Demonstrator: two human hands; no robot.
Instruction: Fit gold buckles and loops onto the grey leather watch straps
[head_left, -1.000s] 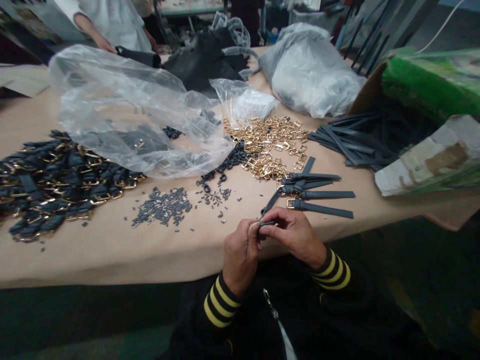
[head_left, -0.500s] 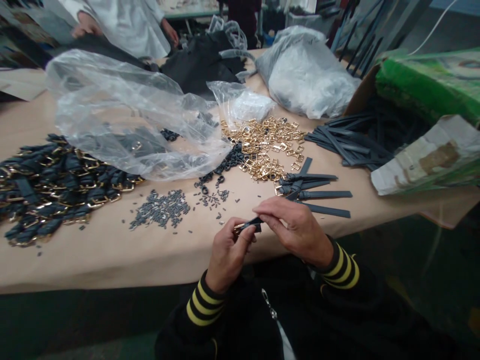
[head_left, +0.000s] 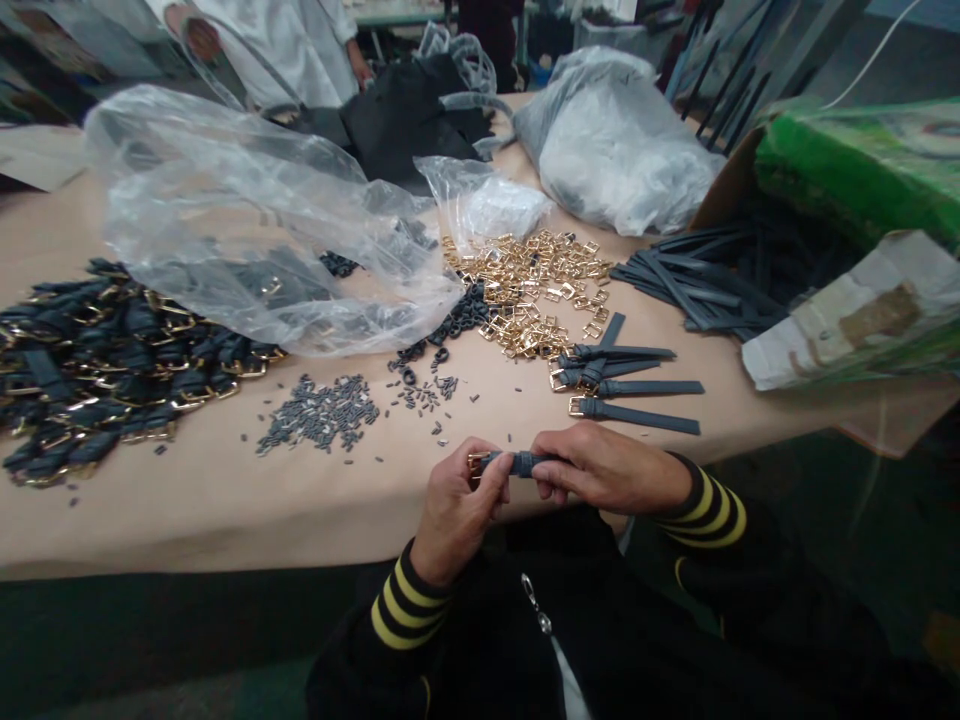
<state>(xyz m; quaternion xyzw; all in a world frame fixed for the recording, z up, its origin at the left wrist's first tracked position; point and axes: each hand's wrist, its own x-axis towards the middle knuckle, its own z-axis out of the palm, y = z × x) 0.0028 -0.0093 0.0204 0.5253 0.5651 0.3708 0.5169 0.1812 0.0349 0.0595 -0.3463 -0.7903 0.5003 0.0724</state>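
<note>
Between my two hands a dark buckle strap [head_left: 523,464] is held level above the table's front edge. My left hand [head_left: 461,505] pinches its buckle end, where a gold frame shows at the fingertips. On the strap's other end my right hand [head_left: 589,465] is closed, thumb on top, hiding that part. A dark keeper loop sits around the strap between the hands. Just beyond my right hand lie several similar straps with gold buckles [head_left: 637,413]. Loose gold buckles [head_left: 536,335] are heaped farther back, with dark keeper loops [head_left: 465,315] beside them.
Small dark pieces [head_left: 322,412] are scattered left of centre. A pile of buckled straps [head_left: 112,350] covers the left side, partly under a clear plastic bag [head_left: 247,210]. Loose strips [head_left: 697,280] spill from a green box [head_left: 862,160] at right. Across the table stands a person in white [head_left: 300,50].
My right hand has moved down and to the right, its grip now around the strap's free end. The strap has come level and straight. My left hand keeps its pinch.
</note>
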